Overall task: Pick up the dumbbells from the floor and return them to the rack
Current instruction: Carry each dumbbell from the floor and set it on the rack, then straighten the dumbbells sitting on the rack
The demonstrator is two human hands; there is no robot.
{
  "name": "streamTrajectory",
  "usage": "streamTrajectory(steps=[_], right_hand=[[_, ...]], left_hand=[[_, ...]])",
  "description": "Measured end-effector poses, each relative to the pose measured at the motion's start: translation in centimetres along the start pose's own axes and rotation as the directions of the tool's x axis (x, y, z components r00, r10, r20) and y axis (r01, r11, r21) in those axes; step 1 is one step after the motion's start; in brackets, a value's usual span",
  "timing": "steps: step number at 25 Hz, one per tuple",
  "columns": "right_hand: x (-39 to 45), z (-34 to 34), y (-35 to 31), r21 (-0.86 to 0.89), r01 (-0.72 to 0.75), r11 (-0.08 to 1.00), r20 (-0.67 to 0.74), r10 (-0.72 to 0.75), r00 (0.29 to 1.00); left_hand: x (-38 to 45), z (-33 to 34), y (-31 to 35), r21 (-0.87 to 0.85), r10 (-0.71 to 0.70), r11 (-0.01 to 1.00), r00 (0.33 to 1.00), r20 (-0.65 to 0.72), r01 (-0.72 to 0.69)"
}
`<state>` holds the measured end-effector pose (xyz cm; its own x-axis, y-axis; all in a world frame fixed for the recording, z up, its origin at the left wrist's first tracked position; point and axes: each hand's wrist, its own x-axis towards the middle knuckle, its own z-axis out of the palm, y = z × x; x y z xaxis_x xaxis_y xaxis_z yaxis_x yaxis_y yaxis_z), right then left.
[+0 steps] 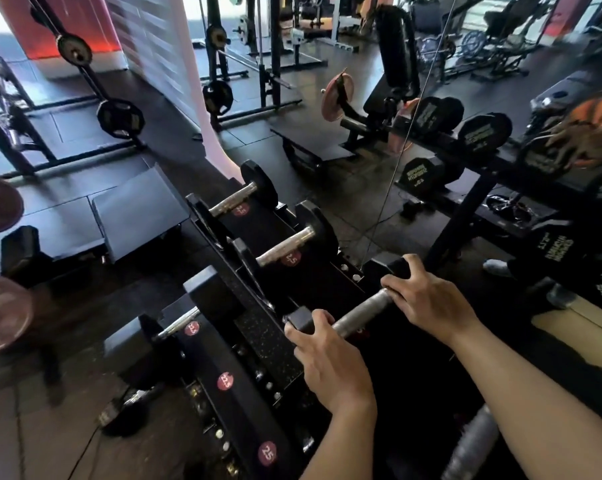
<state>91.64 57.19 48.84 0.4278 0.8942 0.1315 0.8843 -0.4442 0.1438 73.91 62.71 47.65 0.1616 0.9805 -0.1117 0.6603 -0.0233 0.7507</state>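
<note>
Steel-handled dumbbell (360, 315) at lower centre over rack (258, 334), likely heavy, rigid: left hand (327, 362) fingers wrap its head, right hand (427, 299) fingers close around handle end.

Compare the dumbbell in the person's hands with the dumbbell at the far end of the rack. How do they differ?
The held dumbbell is gripped by the left hand and right hand; the far dumbbell rests untouched on the rack. The held one's ends are partly covered; the far one's round end shows. Both have silver handles and black ends.
</note>
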Motion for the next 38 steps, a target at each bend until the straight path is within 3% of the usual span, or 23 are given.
streamTrajectory(steps=[9,14,19,27,38], right_hand=[[0.1,1.6,-0.2,0.197,-0.032,0.98,0.0,0.032,0.999],[-0.6,1.3,-0.2,0.118,-0.019,0.993,0.013,0.018,1.0],[-1.6,-1.0,-3.6,0.165,-0.048,0.985,-0.066,0.059,0.996],[1.5,-5.8,-9.4,0.263,-0.058,0.963,-0.166,0.104,0.981],[17.6,-6.3,-13.9,0.194,-0.004,0.981,-0.185,0.041,0.982]], left_hand=[[-2.3,0.9,0.8,0.051,-0.141,0.989,0.987,0.073,0.137],[-2.3,1.2,0.0,0.043,-0.09,0.995,0.995,0.041,0.088],[-0.8,-1.3,-0.6,0.041,-0.011,0.999,1.0,0.02,0.01],[6.8,-9.6,-1.0,0.109,0.126,0.988,0.981,-0.15,-0.11],[23.7,-10.9,0.1,0.167,0.152,0.978,0.978,-0.145,-0.127]])
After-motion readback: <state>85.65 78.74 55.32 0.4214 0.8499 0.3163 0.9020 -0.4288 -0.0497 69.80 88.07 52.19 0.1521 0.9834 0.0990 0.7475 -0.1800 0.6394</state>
